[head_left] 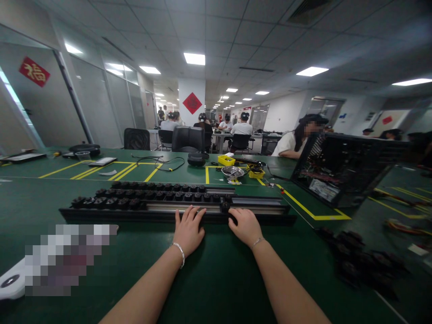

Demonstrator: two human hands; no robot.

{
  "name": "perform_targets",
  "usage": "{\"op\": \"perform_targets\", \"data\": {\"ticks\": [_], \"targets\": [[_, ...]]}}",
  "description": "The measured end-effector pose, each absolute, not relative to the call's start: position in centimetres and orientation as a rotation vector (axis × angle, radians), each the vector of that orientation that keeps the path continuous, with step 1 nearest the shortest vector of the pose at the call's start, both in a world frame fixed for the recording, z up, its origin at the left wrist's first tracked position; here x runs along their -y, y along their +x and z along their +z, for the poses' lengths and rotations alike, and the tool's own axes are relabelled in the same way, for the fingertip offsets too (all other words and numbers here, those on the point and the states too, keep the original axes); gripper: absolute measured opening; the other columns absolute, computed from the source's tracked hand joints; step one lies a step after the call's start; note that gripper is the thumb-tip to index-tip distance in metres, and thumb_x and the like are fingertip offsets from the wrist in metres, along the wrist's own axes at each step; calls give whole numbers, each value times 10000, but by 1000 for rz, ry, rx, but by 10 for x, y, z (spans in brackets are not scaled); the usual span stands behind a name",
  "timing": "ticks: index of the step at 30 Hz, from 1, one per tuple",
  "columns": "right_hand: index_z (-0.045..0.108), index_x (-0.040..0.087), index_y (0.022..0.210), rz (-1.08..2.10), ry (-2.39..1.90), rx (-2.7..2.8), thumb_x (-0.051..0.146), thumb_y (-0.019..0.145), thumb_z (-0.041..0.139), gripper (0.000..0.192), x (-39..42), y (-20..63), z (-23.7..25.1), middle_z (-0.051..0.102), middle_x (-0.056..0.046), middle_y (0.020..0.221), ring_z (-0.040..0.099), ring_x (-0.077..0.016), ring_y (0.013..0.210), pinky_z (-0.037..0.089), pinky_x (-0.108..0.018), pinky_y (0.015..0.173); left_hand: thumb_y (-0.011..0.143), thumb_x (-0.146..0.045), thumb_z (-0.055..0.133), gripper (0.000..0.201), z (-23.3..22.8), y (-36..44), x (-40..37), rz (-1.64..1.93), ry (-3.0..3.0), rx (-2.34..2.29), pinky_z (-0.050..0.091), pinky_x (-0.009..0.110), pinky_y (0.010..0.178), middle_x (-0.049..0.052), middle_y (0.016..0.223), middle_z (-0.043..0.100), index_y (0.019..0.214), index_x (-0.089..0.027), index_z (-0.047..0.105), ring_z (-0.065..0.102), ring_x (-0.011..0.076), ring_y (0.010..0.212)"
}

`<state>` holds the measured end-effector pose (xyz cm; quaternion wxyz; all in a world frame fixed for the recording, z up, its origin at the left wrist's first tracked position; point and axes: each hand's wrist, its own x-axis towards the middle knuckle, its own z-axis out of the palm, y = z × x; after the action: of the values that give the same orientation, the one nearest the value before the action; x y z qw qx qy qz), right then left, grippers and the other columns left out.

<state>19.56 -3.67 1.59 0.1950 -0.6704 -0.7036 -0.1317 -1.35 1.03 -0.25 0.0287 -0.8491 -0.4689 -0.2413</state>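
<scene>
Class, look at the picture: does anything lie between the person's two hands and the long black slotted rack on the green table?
Nothing visible does. The left hand rests directly on the front edge of the long black slotted rack, and the right hand touches it beside a small black part.

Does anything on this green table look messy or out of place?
Mostly tidy. The black rail rack under the left hand and right hand is only part filled: small black parts crowd its left rows, the right stretch is bare. A loose heap of black parts lies to the right, and the open computer case stands tilted.
</scene>
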Motion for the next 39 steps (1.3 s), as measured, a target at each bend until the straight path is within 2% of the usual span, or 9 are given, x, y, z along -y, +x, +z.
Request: {"op": "perform_targets", "data": {"ticks": [24,31,39], "targets": [[604,225,1040,-372,-1829,1988,255,813,453,275,36,200,14,642,-44,1015,556,-173,926,370,-310,863,728,-218,501,574,2,-13,-9,-724,-2632,1475,39,575,1082,22,1344,454,1283,-327,405,276,248,1309],[611,222,1009,-347,-1820,1955,248,817,444,256,38,202,14,652,-45,1016,556,-178,955,315,-355,942,732,-208,483,572,-1,-14,-11,-754,-2641,1451,35,585,1078,13,1343,455,1284,-333,400,280,245,1306],[610,222,1004,-346,-1846,1947,257,820,442,251,39,205,15,651,-35,998,553,-175,933,343,-320,889,735,-214,477,571,-3,-15,-12,-791,-2668,1439,19,590,1076,8,1346,452,1287,-333,392,271,238,1310]]}}
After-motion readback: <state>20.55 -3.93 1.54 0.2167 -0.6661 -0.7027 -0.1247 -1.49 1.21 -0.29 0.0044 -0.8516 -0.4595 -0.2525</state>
